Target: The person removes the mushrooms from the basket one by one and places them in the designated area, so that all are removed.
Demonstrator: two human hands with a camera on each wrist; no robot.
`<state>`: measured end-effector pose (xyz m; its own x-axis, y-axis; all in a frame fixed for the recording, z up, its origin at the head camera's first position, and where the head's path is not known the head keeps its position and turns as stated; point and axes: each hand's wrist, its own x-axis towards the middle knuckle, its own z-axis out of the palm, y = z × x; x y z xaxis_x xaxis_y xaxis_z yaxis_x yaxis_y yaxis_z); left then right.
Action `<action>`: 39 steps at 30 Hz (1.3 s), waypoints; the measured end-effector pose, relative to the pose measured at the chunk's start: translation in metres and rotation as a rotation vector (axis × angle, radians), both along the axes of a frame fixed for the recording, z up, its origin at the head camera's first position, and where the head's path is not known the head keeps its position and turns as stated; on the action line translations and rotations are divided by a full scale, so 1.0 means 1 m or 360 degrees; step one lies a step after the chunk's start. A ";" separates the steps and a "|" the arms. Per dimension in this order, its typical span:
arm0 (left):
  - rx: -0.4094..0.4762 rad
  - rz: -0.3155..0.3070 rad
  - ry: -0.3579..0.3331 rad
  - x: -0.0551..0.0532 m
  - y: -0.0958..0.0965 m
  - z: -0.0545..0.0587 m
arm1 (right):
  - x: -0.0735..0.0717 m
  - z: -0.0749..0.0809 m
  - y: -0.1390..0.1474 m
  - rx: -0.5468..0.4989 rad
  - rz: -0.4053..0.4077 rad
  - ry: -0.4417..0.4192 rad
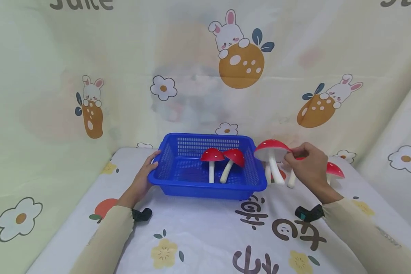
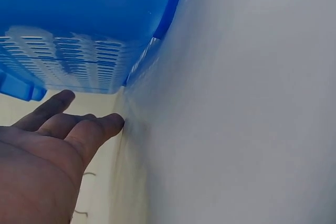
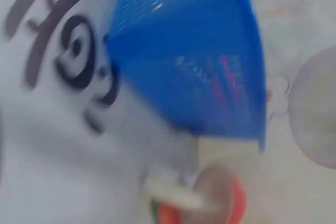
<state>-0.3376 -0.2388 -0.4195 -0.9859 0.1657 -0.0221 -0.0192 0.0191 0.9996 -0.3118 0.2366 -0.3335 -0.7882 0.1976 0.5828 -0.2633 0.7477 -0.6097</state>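
A blue plastic basket (image 1: 209, 192) with slotted walls stands on the table. Two toy mushrooms with red, white-dotted caps, one upright-looking (image 1: 211, 155) and one tilted (image 1: 234, 156), lean inside its right half. My left hand (image 1: 144, 177) rests at the basket's left rim, its fingers extended along the outer side; the left wrist view shows these fingers (image 2: 100, 129) beside the wall. Just past the right rim, my right hand (image 1: 309, 165) pinches another toy mushroom (image 1: 273, 145) by its cap edge, stem hanging down. Part of that cap (image 3: 317, 108) shows in the right wrist view.
More toy mushrooms are on the table to the basket's right, partly hidden behind the right hand: a red cap (image 1: 335, 169) and a white stem (image 1: 291, 180). A printed cloth (image 1: 191, 228) covers the table, and a patterned curtain (image 1: 188, 49) hangs behind it.
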 end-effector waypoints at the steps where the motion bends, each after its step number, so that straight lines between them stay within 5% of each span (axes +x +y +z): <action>1: 0.0004 -0.0011 0.0002 0.000 -0.001 0.000 | 0.002 -0.003 0.006 0.0004 -0.0029 -0.0009; 8: 0.0014 -0.0025 0.0029 0.002 0.000 0.002 | 0.012 -0.035 0.041 0.0113 -0.0150 -0.0155; 19: 0.0018 -0.0021 0.0027 0.000 -0.001 0.000 | 0.022 -0.079 0.038 0.0218 -0.0005 -0.0315; 32: 0.0012 -0.0034 0.0043 0.002 -0.001 0.004 | 0.046 -0.065 0.038 0.0457 0.0228 -0.0732; 39: 0.0009 -0.0046 0.0028 0.003 0.000 0.005 | 0.060 -0.048 0.041 0.0586 0.0277 -0.0758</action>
